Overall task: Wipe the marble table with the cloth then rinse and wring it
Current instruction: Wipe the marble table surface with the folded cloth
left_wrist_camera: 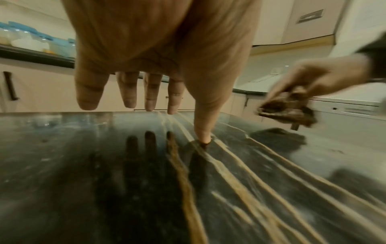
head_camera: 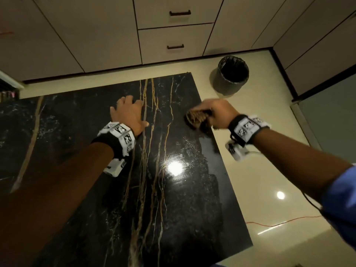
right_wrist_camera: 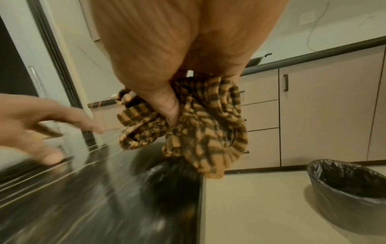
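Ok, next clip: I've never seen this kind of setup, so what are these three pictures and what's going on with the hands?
No machine here: a person wears three cameras. One picture comes from the head, looking down; the other two from each wrist, looking along the fingers. The left hand is spread, its thumb touching the black marble table. The right hand grips a bunched striped cloth at the table's right edge. A bin with a black liner stands on the floor beyond.

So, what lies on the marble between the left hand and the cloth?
Nothing: in the head view only bare marble table with gold veins separates the left hand from the cloth, which the right hand grips.
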### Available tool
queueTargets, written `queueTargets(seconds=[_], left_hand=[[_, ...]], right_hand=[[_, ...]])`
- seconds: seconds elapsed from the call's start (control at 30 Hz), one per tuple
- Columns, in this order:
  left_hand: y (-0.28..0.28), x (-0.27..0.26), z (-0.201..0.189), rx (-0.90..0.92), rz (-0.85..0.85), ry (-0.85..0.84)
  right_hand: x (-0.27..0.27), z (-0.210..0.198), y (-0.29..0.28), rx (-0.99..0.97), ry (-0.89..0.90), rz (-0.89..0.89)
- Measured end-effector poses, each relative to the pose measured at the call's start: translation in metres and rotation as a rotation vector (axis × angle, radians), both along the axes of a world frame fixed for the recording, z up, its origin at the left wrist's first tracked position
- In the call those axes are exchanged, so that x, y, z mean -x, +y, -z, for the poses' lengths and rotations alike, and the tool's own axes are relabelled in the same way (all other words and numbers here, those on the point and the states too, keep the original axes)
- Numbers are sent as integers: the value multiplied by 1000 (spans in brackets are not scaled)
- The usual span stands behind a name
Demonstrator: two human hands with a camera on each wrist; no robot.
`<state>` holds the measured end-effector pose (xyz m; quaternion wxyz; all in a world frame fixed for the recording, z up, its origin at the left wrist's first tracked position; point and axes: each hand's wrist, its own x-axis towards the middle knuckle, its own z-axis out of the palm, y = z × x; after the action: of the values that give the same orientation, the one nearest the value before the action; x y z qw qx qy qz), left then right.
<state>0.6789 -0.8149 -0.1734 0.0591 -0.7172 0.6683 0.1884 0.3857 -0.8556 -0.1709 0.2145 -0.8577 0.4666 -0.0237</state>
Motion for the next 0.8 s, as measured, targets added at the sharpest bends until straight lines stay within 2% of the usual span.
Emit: queueTargets(seconds=[0.13,0.33,0.4,0.57,0.7,0.8], left_hand=[[34,22,-4,-49,-10,62],[67,22,-11,-265,-130,75],[75,17,-8,-316,-123,93],[79,16,-2,-359,-111,73],[75,20,-3,-378,-101,51],[75,20,-5,-383,-98,48]], right_hand=[[-35,-8,-66,60,20,174],[-90,0,-120,21,172,178],[-111,2,-117,29,167,129],[-149,5,-71,-12,117,-188],[-120,5,-23,-89,91,-370],[-74,-6,-5,-153,128,-371]])
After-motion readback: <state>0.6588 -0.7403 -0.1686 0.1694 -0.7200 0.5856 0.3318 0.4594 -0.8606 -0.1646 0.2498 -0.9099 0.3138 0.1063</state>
